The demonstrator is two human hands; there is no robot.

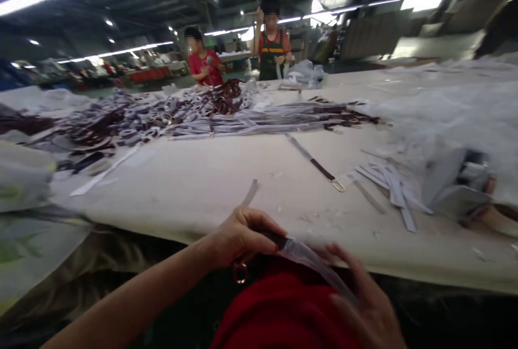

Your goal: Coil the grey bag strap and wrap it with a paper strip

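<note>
My left hand (243, 238) is closed, thumb and fingers pinching a dark brown strap (275, 239) at the table's front edge. A metal ring buckle (240, 272) hangs just below that hand. From the pinch, a translucent plastic wrapping (309, 261) on the strap runs down to the right. My right hand (370, 300) is smeared by motion beside this wrapped length; whether its fingers grip it is unclear. Beyond my left hand a narrow grey strip (251, 191) sticks out on the table. Farther off lies another partly wrapped brown strap (322, 170) with a gold-coloured buckle (337, 185).
A long pile of wrapped straps (259, 120) crosses the pale table (202, 176), with a tangled heap (133, 117) at left. At right are white strips (394, 190), a grey box-like object (457, 187) and heaped clear plastic (457, 117). Two people stand across the table.
</note>
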